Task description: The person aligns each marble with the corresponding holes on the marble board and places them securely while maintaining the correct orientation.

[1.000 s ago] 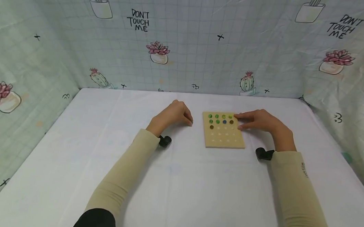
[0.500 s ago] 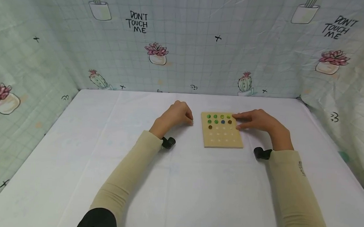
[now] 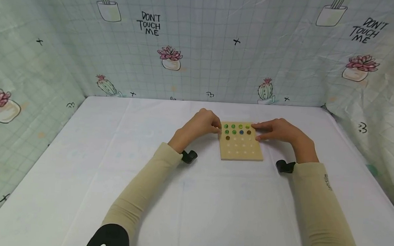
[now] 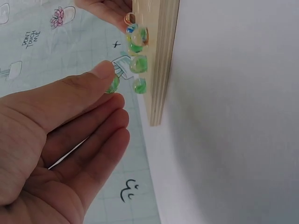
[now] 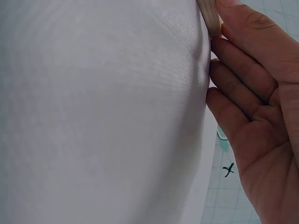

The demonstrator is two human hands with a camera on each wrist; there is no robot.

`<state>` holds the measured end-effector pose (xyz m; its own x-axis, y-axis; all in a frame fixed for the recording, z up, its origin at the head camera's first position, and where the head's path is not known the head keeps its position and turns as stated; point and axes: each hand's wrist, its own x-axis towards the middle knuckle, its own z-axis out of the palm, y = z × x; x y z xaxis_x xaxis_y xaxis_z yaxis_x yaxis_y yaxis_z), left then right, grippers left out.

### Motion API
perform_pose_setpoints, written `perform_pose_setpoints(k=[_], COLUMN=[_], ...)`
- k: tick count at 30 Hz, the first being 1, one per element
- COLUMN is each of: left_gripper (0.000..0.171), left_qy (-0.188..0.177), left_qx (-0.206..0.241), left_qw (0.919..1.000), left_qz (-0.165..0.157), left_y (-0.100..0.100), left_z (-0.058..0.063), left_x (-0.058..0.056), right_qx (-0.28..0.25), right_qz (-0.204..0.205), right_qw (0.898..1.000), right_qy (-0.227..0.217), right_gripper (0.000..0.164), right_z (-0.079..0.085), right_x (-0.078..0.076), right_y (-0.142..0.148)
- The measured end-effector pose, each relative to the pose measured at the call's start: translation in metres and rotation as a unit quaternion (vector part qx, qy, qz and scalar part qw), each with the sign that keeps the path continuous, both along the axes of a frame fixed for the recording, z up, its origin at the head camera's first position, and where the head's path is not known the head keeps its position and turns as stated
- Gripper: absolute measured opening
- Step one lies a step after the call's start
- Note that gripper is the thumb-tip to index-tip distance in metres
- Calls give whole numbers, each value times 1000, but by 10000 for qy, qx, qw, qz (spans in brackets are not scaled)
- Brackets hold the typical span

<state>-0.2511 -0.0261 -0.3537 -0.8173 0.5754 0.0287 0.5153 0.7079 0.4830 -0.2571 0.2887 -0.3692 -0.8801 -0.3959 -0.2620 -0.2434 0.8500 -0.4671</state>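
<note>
A square wooden board (image 3: 242, 147) with rows of small hollows lies flat on the table. Several glass marbles (image 3: 234, 132) sit in its far rows, mostly green, with a blue one and brownish ones. My left hand (image 3: 201, 124) is at the board's far left edge. Its thumb and index finger pinch a green marble (image 4: 113, 84), which the left wrist view shows beside the marbles on the board, apart from them. My right hand (image 3: 280, 130) touches the board's right edge near the far corner, fingers fairly straight; the right wrist view shows only a bit of the board's edge (image 5: 212, 21).
The table's white cloth (image 3: 212, 205) extends around the board and under both forearms. Behind it rises a fabric backdrop (image 3: 204, 56) printed with potted plants. Small black wrist cameras (image 3: 189, 156) sit below both hands.
My left hand has moved right, from beside the board to its left edge. My right hand stays at the board's right edge, and the marbles on the board stand as before.
</note>
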Motion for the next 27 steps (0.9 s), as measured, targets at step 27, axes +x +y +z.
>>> perform_pose_setpoints(k=[27], left_gripper=[16], left_qy=[26], left_qx=[67], left_qw=[9989], left_qz=[-459], left_y=[24], left_z=[3], left_x=[-2], right_qx=[263], right_qz=[70], right_qw=[9996], right_qy=[-33], right_gripper=[71], right_z=[2], right_x=[-2], right_y=[-1])
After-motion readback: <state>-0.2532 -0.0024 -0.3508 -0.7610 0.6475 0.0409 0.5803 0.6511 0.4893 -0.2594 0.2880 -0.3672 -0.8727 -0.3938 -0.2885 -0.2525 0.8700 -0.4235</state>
